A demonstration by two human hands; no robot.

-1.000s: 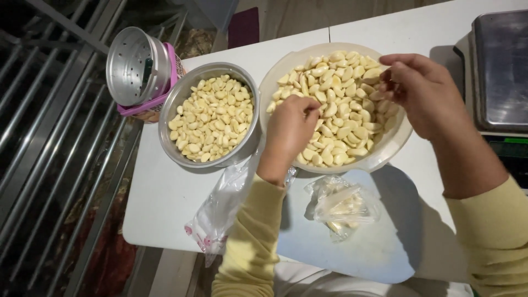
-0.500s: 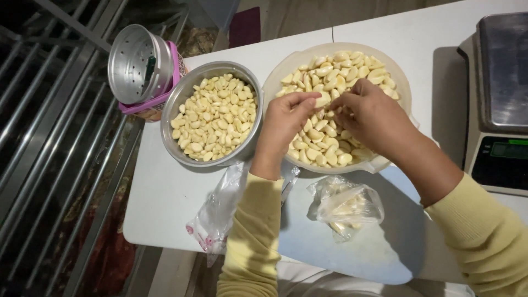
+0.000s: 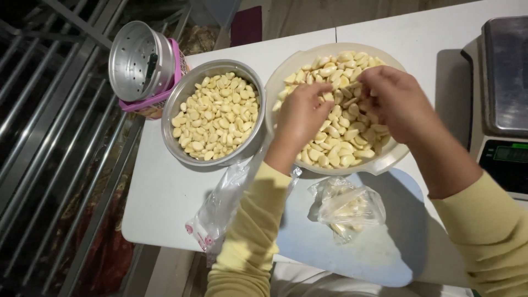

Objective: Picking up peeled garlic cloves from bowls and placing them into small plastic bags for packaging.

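The white table (image 3: pixel 181 187) carries everything; on it sits the wide pale bowl (image 3: pixel 385 159) of peeled garlic cloves (image 3: pixel 335 148). Left of that bowl stands a steel bowl (image 3: pixel 181 146) of more cloves. My right hand (image 3: pixel 399 102) and left hand (image 3: pixel 301 113) are both in the pale bowl — fingers curled among cloves, though whether they pinch any I cannot tell.

Brushed metal bowl (image 3: pixel 212 155), translucent plastic bowl (image 3: pixel 385 159) (matt), crinkled clear plastic bag (image 3: pixel 352 212).

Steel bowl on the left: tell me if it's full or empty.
Full. The steel bowl is heaped nearly to its rim with peeled garlic cloves; no bare bottom shows.
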